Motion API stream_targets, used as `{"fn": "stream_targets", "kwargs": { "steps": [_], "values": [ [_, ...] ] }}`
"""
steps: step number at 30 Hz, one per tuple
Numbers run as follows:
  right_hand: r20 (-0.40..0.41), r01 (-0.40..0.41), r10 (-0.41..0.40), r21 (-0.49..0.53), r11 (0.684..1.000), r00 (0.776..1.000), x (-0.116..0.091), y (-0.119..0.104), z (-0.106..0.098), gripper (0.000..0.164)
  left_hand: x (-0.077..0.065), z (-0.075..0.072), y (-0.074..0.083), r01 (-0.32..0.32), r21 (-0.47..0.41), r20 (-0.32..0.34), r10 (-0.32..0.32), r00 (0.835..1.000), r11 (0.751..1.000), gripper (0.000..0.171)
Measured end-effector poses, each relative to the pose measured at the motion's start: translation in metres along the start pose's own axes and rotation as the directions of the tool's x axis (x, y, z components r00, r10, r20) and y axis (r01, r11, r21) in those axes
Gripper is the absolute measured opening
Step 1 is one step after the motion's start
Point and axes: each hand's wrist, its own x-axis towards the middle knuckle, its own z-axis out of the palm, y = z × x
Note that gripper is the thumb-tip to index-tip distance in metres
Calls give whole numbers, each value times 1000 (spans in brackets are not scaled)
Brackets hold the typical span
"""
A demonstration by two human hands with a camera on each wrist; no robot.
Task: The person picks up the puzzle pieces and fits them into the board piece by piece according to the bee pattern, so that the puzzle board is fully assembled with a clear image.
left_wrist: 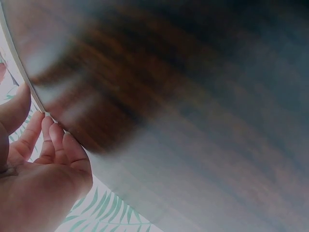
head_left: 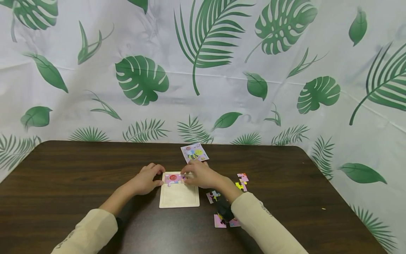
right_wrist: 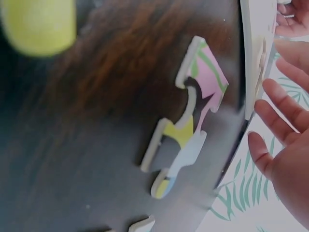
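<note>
A pale wooden puzzle board (head_left: 179, 197) lies on the dark table, with pink joined puzzle pieces (head_left: 172, 178) along its far edge. My left hand (head_left: 148, 180) holds the board's left side, thumb and index finger at the upper left corner. The left wrist view shows that hand's bent fingers (left_wrist: 53, 137) against the board's edge. Over the upper right corner, my right hand (head_left: 201, 175) pinches a puzzle piece, mostly hidden by the fingers. Seen from the right wrist, the board (right_wrist: 253, 53) stands edge-on beside the right-hand fingers (right_wrist: 282, 104).
Loose puzzle pieces (head_left: 213, 196) lie to the right of the board, some partly behind the right forearm and its black wrist device (head_left: 224, 211). A bee picture card (head_left: 195, 152) rests beyond the right hand. A leaf-patterned cloth (head_left: 219, 102) hangs behind the table.
</note>
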Motion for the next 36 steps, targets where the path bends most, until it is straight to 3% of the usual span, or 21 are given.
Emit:
{"fn": "stream_targets", "kwargs": {
  "steps": [7, 14, 36],
  "values": [
    [-12, 53, -53, 68, 996, 999, -3, 1, -7, 21, 0, 0, 0, 3, -3, -2, -3, 1000, 1000, 26],
    [13, 40, -42, 141, 989, 999, -9, 7, -12, 22, -1, 1, -1, 1, -5, -1, -1, 1000, 1000, 26],
    [-2, -25, 25, 155, 988, 1000, -46, 55, -35, 23, 1, 2, -2, -19, 19, -10, 19, 1000, 1000, 26]
  ]
}}
